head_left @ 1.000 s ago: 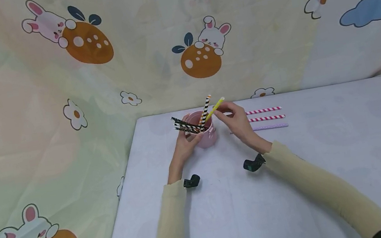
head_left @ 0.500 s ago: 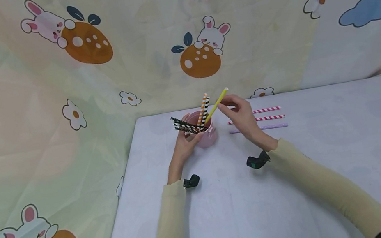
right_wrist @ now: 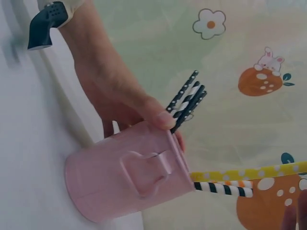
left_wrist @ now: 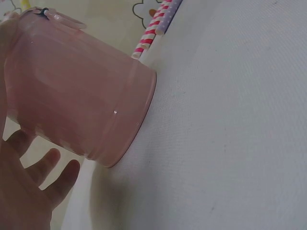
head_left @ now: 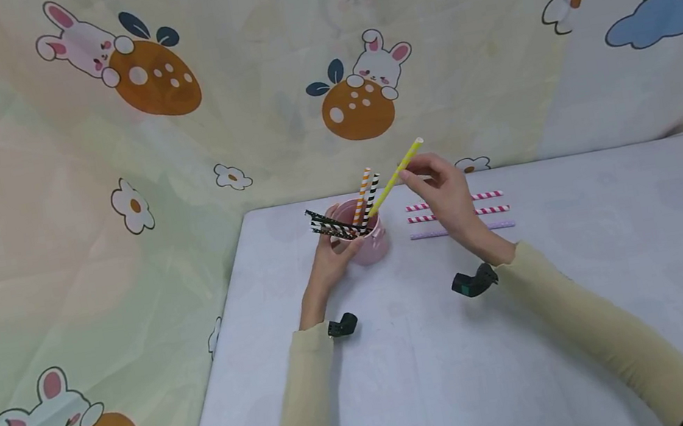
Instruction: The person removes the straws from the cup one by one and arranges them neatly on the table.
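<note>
My left hand (head_left: pixel 330 265) grips a pink metal pail (head_left: pixel 371 251) near its rim, thumb in front and fingers around the far side. Several black-and-white straws (right_wrist: pixel 183 103), some dotted and some striped, lean over the rim beside that thumb. An orange-striped straw (head_left: pixel 361 191) and a black-striped straw (head_left: pixel 372 197) stand in the pail, tilted right. My right hand (head_left: pixel 450 197) pinches a yellow dotted straw (head_left: pixel 397 171) by its upper half. The straw slants up to the right, its lower end at the pail's mouth; whether the tip is inside is hidden.
Right of the pail, two red-striped straws (head_left: pixel 491 209) and a lilac dotted straw (head_left: pixel 498 225) lie side by side on the white table (head_left: pixel 448 375). A patterned cloth backdrop (head_left: pixel 274 127) rises behind the table's back edge.
My right hand has moved right and upward with the yellow straw, and more of its length shows above the pail. The orange- and black-striped straws have spread apart. My left hand has stayed put.
</note>
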### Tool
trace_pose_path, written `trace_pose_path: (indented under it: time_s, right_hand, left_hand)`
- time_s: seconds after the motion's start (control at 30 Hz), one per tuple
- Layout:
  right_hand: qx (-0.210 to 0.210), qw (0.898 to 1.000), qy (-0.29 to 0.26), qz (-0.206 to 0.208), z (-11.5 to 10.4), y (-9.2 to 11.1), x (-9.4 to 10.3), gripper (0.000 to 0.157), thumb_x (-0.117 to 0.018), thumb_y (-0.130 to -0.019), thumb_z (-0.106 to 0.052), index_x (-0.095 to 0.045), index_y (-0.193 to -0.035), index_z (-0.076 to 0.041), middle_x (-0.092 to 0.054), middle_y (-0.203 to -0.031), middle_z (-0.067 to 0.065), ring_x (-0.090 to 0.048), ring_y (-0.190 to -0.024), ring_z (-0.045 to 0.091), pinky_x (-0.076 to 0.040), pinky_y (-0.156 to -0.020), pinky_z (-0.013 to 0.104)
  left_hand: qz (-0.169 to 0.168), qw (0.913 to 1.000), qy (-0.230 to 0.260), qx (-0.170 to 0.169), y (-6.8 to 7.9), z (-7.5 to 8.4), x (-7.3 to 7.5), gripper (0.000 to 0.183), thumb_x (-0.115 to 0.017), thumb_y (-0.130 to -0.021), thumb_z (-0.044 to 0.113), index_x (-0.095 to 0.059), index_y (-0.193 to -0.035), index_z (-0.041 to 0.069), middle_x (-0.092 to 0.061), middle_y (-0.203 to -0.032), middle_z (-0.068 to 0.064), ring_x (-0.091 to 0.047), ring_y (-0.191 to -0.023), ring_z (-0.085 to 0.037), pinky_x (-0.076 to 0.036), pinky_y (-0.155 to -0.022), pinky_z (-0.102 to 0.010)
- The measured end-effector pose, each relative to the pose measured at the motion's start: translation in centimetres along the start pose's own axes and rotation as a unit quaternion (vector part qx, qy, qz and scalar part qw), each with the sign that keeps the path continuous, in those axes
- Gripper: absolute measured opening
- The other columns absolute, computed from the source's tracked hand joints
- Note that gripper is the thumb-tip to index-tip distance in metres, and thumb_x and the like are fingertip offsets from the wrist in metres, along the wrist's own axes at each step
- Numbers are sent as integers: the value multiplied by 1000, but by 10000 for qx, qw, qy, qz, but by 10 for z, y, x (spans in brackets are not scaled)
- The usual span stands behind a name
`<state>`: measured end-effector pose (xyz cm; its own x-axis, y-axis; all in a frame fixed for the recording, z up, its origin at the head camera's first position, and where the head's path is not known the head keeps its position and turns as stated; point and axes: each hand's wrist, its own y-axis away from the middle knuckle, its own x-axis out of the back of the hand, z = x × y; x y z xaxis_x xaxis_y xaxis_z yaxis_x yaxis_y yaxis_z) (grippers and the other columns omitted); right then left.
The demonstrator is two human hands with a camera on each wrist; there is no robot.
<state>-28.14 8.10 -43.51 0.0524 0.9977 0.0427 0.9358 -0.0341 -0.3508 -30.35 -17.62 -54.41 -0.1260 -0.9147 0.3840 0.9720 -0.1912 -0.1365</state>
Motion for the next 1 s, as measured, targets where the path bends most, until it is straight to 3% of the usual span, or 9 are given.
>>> trace_pose_path:
  time_s: [0.27, 0.47, 0.63, 0.73, 0.83, 1.0]
  right_hand:
    - [275, 9994, -193, -8, 0, -2, 15, 32, -67, -97, -21, -65, -123, -3, -65, -115, -2, -61, -111, 14, -52, -95, 18]
    - [282, 9995, -33, -120, -2, 0, 27, 32, -67, -97, -22, -66, -124, -4, -66, -116, -2, -62, -110, 13, -53, -93, 16]
    - [269, 9987, 269, -340, -5, 0, 35, 31, -68, -96, -16, -66, -123, -2, -67, -118, -1, -60, -108, 11, -52, -86, 14]
    - [295, 9961, 604, -564, -7, -1, 40, 28, -69, -96, -15, -67, -122, -5, -67, -115, 1, -60, -104, 10, -52, -83, 14]
    - [324, 9908, 1038, -801, -9, -1, 44, 26, -69, -96, -17, -69, -120, -9, -66, -112, 1, -60, -101, 10, -51, -84, 14]
    - [483, 9711, 1863, -1415, -12, 1, 46, 22, -72, -94, -18, -71, -115, -13, -66, -111, 0, -59, -105, 16, -55, -89, 27]
  left_hand:
    - [-45, 10000, 49, 39, 0, 0, 1, 82, -75, -85, 51, -28, -153, 44, -44, -154, 1, -47, -138, -21, -41, -113, -49]
    - [-157, 9997, 123, 149, -1, 3, 2, 82, -74, -91, 33, -25, -157, 37, -41, -157, -2, -45, -139, -25, -38, -116, -49]
    - [-290, 9994, 67, 164, 7, 29, 7, 83, -72, -92, 25, -25, -159, 21, -41, -158, -9, -44, -140, -27, -39, -115, -48]
    - [-321, 9993, 141, 138, 11, 40, 9, 82, -72, -92, 23, -25, -159, 18, -42, -157, -11, -48, -137, -28, -42, -114, -47]
    - [-335, 9990, 286, 114, 12, 40, 8, 82, -72, -92, 20, -26, -159, 17, -43, -155, -13, -51, -134, -29, -44, -112, -47]
    - [-285, 9990, 301, 136, 3, 15, 5, 83, -72, -92, 21, -24, -160, 25, -40, -158, -10, -48, -138, -30, -41, -115, -48]
